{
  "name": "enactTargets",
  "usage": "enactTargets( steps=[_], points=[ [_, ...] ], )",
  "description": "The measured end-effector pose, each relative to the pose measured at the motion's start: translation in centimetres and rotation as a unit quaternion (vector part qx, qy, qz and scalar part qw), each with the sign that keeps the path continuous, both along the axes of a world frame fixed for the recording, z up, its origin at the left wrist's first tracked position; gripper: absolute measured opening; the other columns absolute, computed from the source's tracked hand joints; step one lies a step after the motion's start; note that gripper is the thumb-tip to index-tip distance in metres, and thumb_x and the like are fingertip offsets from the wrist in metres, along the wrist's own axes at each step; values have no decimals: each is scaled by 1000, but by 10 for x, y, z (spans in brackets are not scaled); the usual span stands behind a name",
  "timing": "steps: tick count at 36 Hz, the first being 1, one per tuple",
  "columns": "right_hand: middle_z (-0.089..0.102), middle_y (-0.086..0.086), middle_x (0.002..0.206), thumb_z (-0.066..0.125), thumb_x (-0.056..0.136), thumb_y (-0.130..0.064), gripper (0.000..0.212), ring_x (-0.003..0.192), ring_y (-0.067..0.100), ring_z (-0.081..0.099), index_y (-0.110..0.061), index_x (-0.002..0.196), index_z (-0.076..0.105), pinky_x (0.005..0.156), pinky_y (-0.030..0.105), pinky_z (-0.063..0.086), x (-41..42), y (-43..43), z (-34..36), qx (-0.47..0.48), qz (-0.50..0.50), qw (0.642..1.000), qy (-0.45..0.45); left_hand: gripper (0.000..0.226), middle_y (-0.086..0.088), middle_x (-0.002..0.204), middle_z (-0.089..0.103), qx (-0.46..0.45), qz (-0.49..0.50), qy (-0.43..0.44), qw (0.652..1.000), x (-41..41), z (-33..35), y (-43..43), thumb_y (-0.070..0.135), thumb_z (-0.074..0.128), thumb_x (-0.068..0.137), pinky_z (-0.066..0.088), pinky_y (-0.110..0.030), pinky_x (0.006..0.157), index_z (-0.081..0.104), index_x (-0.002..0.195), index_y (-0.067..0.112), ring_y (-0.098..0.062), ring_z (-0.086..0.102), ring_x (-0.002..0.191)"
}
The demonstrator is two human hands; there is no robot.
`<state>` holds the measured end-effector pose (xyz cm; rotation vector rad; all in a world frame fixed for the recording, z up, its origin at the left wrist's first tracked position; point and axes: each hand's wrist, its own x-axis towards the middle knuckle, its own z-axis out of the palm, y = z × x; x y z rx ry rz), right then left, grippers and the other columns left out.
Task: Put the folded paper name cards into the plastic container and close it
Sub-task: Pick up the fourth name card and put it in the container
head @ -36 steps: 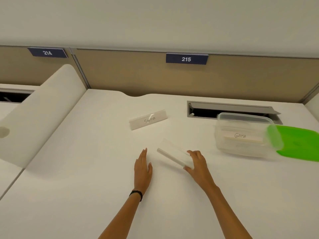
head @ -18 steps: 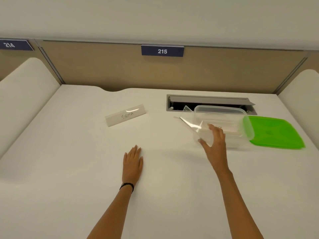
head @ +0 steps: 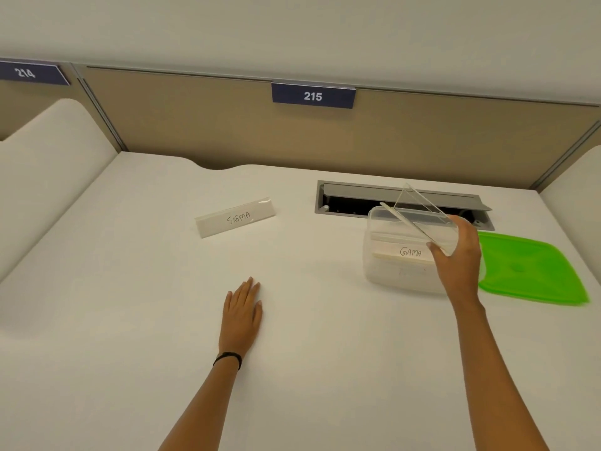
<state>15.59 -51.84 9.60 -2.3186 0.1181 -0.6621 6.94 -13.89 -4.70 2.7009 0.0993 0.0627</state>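
A clear plastic container (head: 382,275) stands open on the white desk at the right. Inside it lies a card marked GAMA (head: 410,252). My right hand (head: 458,258) grips a folded name card in a clear sleeve (head: 419,213), tilted over the container's open top. Another folded card marked SIGMA (head: 235,217) stands on the desk at centre left. The green lid (head: 527,271) lies flat just right of the container. My left hand (head: 242,312) rests palm down on the desk, fingers spread, holding nothing.
A grey cable slot (head: 351,198) with its flap open sits just behind the container. A tan partition with a blue 215 plate (head: 313,96) closes the back of the desk. White curved dividers (head: 48,164) rise at both sides.
My right hand has lifted the name card off the desk and carried it to the right, above the container. My left hand stays flat on the desk.
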Motion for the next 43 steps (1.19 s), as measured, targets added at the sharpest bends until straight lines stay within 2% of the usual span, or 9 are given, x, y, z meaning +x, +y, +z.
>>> enactTargets(
  steps=[4,7,16,28,31,33,37,41,43],
  points=[
    [47,19,131,71,73,5,59,125,34,43,-5,126,47,108,44,37,12,-13,-8,-29,7,999,31,61,3,153,30,10,1,5,1000,0,1,-1,40,9,90,7,-34,119,33,142,20,-14,27,141],
    [47,20,131,71,72,7,59,124,35,43,-5,125,48,107,43,36,23,-20,-15,-61,14,996,60,61,1,152,31,8,5,7,1000,0,2,-2,39,10,90,9,-36,119,34,142,19,-15,29,140],
    [51,19,130,73,72,4,59,121,34,47,-7,126,50,104,41,37,47,-30,-34,-57,45,981,180,58,1,152,32,9,13,17,1000,2,3,-4,37,12,91,11,-37,119,35,141,20,-15,29,140],
    [47,20,131,71,74,3,62,123,36,43,-11,130,49,105,46,34,72,-35,-47,-161,104,928,320,58,1,152,32,17,18,21,999,2,5,-6,35,12,91,11,-36,118,36,141,19,-16,31,139],
    [47,17,134,72,76,-3,61,127,35,41,-15,131,49,114,54,14,75,-36,-46,-200,89,916,337,58,2,152,32,18,18,22,999,2,5,-5,36,12,91,11,-36,119,36,141,20,-15,30,140],
    [46,15,136,71,78,-6,60,130,34,39,-17,132,48,114,58,7,75,-35,-46,-212,81,911,345,58,2,152,31,19,17,23,999,3,4,-5,36,12,91,11,-36,119,35,142,20,-15,30,140],
    [45,15,138,65,83,-6,50,131,33,39,-16,130,50,114,57,9,73,-35,-45,-209,78,908,355,58,2,153,31,13,17,23,1000,3,2,-4,36,12,91,11,-36,119,34,142,20,-15,30,140],
    [50,14,134,54,88,-1,34,129,32,42,-12,120,58,115,57,12,71,-32,-42,-165,61,933,313,55,2,153,30,5,15,16,1000,3,1,-5,34,15,92,9,-35,119,34,142,20,-14,29,140],
    [52,14,133,49,90,1,32,129,32,42,-11,117,60,115,57,11,69,-26,-37,-140,46,950,276,48,3,153,29,1,16,12,1000,3,0,-4,28,25,96,9,-35,120,34,142,20,-14,28,141]
  ],
)
